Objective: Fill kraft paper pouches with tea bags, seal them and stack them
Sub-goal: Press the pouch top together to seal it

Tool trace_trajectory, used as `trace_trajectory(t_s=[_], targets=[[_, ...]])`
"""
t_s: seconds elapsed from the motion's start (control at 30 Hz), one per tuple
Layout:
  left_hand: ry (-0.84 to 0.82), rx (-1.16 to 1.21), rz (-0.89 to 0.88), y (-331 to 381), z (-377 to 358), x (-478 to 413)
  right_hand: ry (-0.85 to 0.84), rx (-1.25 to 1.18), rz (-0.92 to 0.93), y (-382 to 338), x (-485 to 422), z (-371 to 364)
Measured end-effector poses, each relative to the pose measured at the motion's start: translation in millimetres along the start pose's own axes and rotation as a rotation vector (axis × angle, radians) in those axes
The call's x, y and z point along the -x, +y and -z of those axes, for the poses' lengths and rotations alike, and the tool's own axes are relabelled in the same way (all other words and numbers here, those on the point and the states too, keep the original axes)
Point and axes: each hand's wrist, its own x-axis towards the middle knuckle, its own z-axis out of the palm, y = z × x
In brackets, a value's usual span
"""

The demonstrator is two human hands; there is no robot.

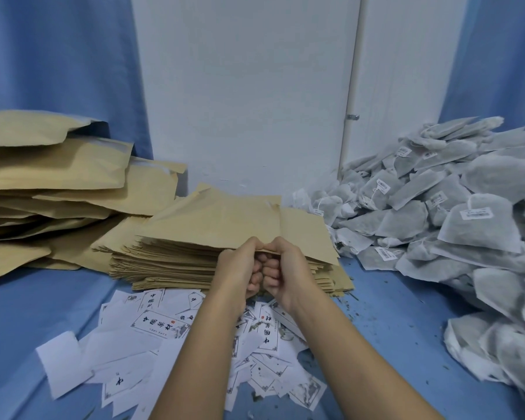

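Pouches (164, 265) are lying in a flat stack at the middle of the table (391, 313), which is showing a blue cover. Left grip (243, 265) and right grip (281, 265) are meeting at the stack's near edge, knuckles touching. Each is pinching the near edge of the top pouch (225, 219), thumb above and the other fingers curled beneath. That pouch is resting on the stack with its near edge raised a little. Puffier pouches are piling up in a heap (52, 171) at the far left. Tea bags (467, 207) are spilling in a mound along the right. Labels (152, 325) are lying scattered near the person, under both forearms.
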Motion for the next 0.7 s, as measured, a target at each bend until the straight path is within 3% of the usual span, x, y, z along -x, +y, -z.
trace_trajectory(t_s=[0.1,0.2,0.33,0.47,0.6,0.7], targets=[[0.069,0.039,-0.047,-2.6,-0.8,-3.0,-0.072,0.01,-0.06,0.7,1.2,-0.8],[0.147,-0.041,-0.087,-4.3,1.0,-4.9,-0.032,0.048,-0.004,6.3,1.1,-4.4],[0.134,-0.03,-0.1,0.5,8.2,-5.7,0.03,0.231,0.079,-0.9,3.9,-2.0],[0.14,0.167,-0.118,9.0,15.7,-7.1,0.097,0.081,0.128,-3.2,2.6,-2.4],[0.093,0.082,-0.065,3.3,8.2,-3.1,0.029,-0.011,0.081,10.8,2.6,-12.4],[0.1,0.046,-0.052,0.7,6.7,-2.0,0.075,-0.074,0.091,5.7,0.6,-6.9]])
